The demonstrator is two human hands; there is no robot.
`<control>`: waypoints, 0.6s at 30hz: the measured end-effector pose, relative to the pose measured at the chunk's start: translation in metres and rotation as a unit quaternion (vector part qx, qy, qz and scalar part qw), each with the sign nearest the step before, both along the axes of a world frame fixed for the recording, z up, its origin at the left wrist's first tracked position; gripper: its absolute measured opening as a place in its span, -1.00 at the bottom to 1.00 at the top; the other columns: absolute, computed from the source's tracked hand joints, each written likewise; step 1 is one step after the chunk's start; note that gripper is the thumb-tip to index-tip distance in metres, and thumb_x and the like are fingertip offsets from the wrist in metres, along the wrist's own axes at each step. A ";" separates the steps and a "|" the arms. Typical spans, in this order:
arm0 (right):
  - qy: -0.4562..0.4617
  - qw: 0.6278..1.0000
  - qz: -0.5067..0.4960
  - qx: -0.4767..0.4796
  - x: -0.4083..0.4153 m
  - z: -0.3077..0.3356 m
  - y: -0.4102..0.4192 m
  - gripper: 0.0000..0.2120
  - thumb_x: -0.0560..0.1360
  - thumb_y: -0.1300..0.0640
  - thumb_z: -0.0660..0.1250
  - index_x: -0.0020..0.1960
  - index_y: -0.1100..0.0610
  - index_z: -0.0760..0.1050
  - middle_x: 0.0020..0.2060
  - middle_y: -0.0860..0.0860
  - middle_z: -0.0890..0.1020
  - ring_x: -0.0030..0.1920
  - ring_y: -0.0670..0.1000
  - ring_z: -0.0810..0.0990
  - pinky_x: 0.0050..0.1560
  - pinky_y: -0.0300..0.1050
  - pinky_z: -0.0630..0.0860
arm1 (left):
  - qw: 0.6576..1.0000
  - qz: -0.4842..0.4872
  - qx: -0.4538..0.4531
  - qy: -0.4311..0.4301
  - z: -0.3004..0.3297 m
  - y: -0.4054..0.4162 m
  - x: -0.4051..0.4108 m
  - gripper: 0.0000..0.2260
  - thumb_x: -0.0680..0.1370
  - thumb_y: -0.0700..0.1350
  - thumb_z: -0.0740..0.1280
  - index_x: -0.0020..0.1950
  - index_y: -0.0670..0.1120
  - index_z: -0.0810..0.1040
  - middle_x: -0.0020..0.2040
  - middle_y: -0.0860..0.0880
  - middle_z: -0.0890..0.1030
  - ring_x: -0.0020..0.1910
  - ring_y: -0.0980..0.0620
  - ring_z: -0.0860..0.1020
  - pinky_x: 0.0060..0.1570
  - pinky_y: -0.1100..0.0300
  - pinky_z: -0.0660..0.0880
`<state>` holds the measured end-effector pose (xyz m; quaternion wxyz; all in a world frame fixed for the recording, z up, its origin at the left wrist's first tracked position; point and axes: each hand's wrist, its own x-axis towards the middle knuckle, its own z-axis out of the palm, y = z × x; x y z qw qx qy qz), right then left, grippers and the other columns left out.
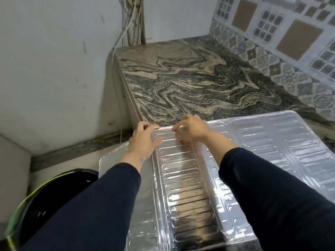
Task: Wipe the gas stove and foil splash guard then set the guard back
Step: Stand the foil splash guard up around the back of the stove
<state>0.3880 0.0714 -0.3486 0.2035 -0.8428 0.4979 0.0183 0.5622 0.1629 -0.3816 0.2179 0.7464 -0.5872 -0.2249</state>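
The foil splash guard (282, 142) is a shiny embossed sheet in several hinged panels, lying flat and partly folded across the near end of the marbled counter. My left hand (143, 140) pinches the far top edge of the middle panel at its left corner. My right hand (190, 129) grips the same edge a little to the right. Both arms wear dark sleeves. The gas stove is not in view, and I see no cloth.
The marbled stone counter (190, 78) stretches away to a white wall with cables (130, 20) and a patterned tiled wall (290, 42) on the right. A black bin with a green-edged liner (45, 201) stands low at the left, beside the counter's left edge.
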 end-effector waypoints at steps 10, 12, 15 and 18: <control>-0.035 0.999 0.032 0.009 -0.002 0.001 -0.005 -0.65 0.31 0.04 0.54 0.04 -0.19 0.58 0.09 -0.05 0.64 0.21 0.12 0.36 0.23 0.00 0.35 | 0.995 -0.049 0.017 -0.088 0.010 -0.002 0.008 -0.66 0.48 0.19 0.32 0.24 0.23 0.41 0.17 -0.01 0.42 0.26 -0.05 0.34 0.12 0.02 0.15; -0.060 0.998 0.011 0.001 -0.002 0.002 -0.001 -0.67 0.28 0.02 0.56 -0.02 -0.24 0.57 -0.02 -0.01 0.67 0.13 0.09 0.40 0.19 0.00 0.39 | 0.993 -0.055 0.005 -0.101 0.016 -0.001 0.008 -0.67 0.47 0.20 0.32 0.21 0.24 0.41 0.13 0.02 0.50 0.24 -0.03 0.36 0.06 0.05 0.13; -0.111 0.994 -0.018 -0.014 -0.003 0.015 0.004 -0.68 0.29 0.10 0.56 -0.05 -0.19 0.59 -0.02 -0.02 0.67 0.04 0.05 0.52 0.08 -0.01 0.49 | 0.992 -0.063 -0.034 -0.103 0.033 -0.003 0.008 -0.65 0.47 0.18 0.34 0.23 0.21 0.43 0.13 0.02 0.52 0.23 -0.03 0.36 0.21 -0.01 0.18; -0.144 0.987 -0.027 -0.059 -0.007 0.044 0.004 -0.68 0.27 0.14 0.57 -0.03 -0.10 0.63 -0.09 0.00 0.67 -0.09 0.03 0.61 0.01 0.00 0.55 | 0.987 -0.086 -0.087 -0.107 0.061 -0.010 0.010 -0.61 0.46 0.15 0.36 0.26 0.15 0.44 0.13 -0.01 0.51 0.22 -0.06 0.37 0.24 -0.05 0.33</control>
